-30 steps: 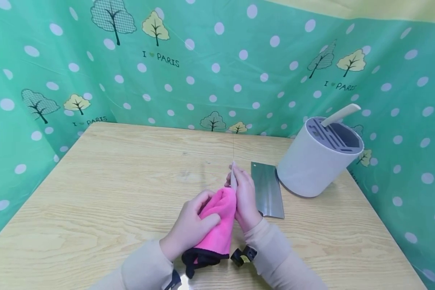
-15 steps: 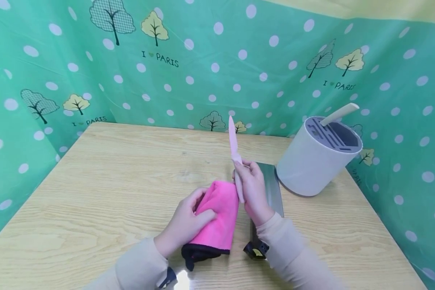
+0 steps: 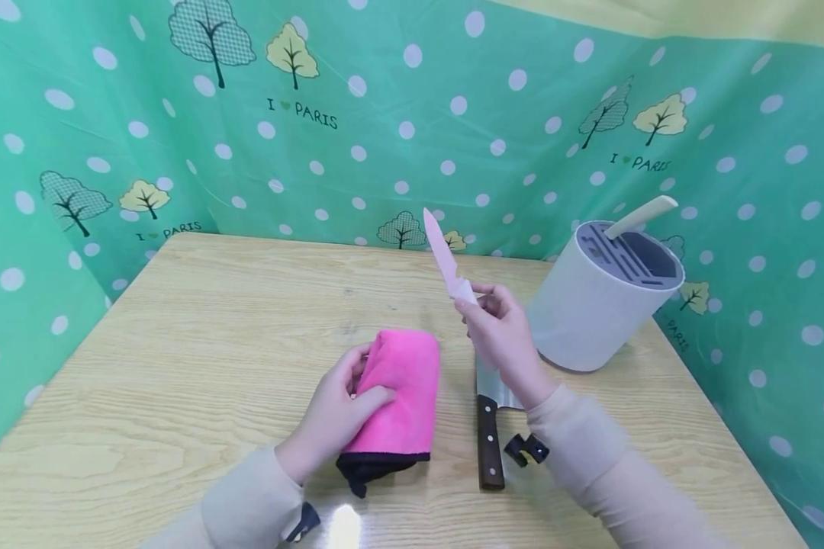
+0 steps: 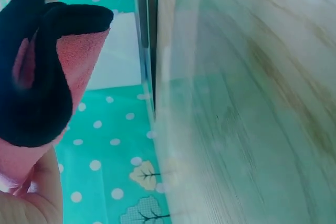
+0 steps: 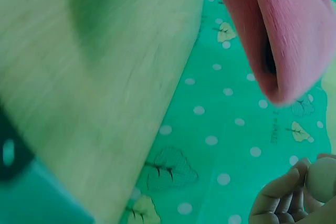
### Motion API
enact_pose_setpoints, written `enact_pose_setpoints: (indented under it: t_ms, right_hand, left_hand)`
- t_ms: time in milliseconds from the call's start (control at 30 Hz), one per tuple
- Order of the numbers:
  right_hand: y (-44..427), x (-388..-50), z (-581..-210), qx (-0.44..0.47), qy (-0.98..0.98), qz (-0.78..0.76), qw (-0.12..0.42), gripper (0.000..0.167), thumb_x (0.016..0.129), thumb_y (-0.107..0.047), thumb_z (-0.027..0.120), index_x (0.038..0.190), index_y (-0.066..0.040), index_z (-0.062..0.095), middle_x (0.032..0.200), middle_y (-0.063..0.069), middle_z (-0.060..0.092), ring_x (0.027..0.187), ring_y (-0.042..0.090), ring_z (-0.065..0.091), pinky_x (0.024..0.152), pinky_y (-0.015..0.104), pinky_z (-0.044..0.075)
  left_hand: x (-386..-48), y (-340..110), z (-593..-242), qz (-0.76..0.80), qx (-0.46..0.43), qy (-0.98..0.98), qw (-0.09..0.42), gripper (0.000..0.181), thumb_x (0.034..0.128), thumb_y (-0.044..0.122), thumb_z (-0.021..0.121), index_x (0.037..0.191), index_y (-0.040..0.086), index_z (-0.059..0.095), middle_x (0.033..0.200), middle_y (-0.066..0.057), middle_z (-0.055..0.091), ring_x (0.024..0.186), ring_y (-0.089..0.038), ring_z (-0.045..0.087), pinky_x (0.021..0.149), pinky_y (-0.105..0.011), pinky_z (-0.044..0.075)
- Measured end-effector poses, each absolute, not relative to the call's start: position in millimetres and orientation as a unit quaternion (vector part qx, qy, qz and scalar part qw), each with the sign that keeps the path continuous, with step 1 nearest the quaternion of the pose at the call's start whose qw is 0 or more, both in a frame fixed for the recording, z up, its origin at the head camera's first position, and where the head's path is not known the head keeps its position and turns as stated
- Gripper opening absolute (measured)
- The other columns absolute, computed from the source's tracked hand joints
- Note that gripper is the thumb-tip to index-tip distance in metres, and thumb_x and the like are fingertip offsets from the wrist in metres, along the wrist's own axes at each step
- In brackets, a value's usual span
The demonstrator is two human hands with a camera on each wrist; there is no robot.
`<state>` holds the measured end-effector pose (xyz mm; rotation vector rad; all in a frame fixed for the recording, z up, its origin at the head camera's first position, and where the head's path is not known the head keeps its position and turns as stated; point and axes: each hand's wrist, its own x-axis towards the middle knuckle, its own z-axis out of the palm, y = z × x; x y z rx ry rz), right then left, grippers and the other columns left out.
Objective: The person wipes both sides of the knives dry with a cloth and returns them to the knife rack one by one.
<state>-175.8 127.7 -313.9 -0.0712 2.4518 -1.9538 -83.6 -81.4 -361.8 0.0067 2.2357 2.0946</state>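
A folded pink cloth (image 3: 405, 389) with black edging is gripped by my left hand (image 3: 333, 415), thumb on top, fingers behind. My right hand (image 3: 504, 335) holds a knife by its pale handle, its pink blade (image 3: 441, 248) pointing up and to the left, apart from the cloth. Below the right hand a cleaver with a dark riveted handle (image 3: 490, 442) lies on the table, its blade partly hidden by that hand. The left wrist view has the cloth (image 4: 79, 59) beside the left hand (image 4: 37, 198); the right wrist view has the right hand (image 5: 294, 195) at the lower right.
A white round knife block (image 3: 593, 305) stands at the right of the wooden table (image 3: 213, 343), with one pale handle (image 3: 642, 216) sticking out of its slotted top. A green dotted curtain (image 3: 384, 114) hangs behind and at both sides.
The knife has come away from the cloth, moving right with my right hand, its blade now tilted left. My left hand and the cloth have shifted slightly left. The cleaver's handle has come into view.
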Motion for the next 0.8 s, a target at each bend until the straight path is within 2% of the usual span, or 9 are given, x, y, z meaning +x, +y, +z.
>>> enact_pose_setpoints:
  t_ms: [167, 400, 633, 800]
  right_hand:
    - [149.4, -181.7, -296.8, -0.059, 0.84, -0.539, -0.016, 0.036, 0.093, -0.018, 0.066, 0.126, -0.005, 0.06, 0.082, -0.003, 0.06, 0.075, 0.013, 0.055, 0.065, 0.025, 0.046]
    - [187.8, -179.8, -261.7, -0.102, 0.895, -0.435, -0.021, 0.045, 0.094, -0.035, 0.067, 0.132, -0.011, 0.062, 0.09, 0.004, 0.061, 0.076, 0.013, 0.055, 0.064, 0.025, 0.048]
    - [233.5, -180.1, -217.3, -0.069, 0.946, -0.317, -0.016, 0.061, 0.092, -0.055, 0.062, 0.138, -0.015, 0.058, 0.1, 0.009, 0.062, 0.084, 0.019, 0.055, 0.067, 0.027, 0.049]
    - [261.3, -180.6, -189.8, -0.041, 0.966, -0.254, -0.021, 0.071, 0.089, -0.065, 0.057, 0.141, -0.016, 0.057, 0.109, 0.011, 0.063, 0.092, 0.023, 0.052, 0.064, 0.028, 0.048]
  left_hand:
    - [-86.5, -89.7, -361.5, 0.699, -0.012, 0.713, 0.044, 0.063, 0.0878, 0.008, 0.067, 0.145, 0.014, 0.041, 0.128, -0.018, 0.062, 0.093, -0.022, 0.069, 0.077, -0.035, 0.06]
    - [-92.0, -99.1, -363.1, 0.693, -0.034, 0.72, 0.026, 0.063, 0.0908, 0.007, 0.062, 0.148, 0.014, 0.036, 0.131, -0.019, 0.062, 0.091, -0.02, 0.069, 0.076, -0.03, 0.057]
    - [-93.8, -109.4, -365.7, 0.684, -0.054, 0.727, 0.03, 0.065, 0.0932, 0.01, 0.06, 0.15, 0.016, 0.031, 0.132, -0.019, 0.06, 0.087, -0.019, 0.069, 0.075, -0.03, 0.056]
    - [-94.5, -114.1, -366.9, 0.679, -0.067, 0.73, 0.029, 0.065, 0.0939, 0.011, 0.059, 0.151, 0.016, 0.029, 0.135, -0.02, 0.059, 0.089, -0.016, 0.069, 0.076, -0.027, 0.056]
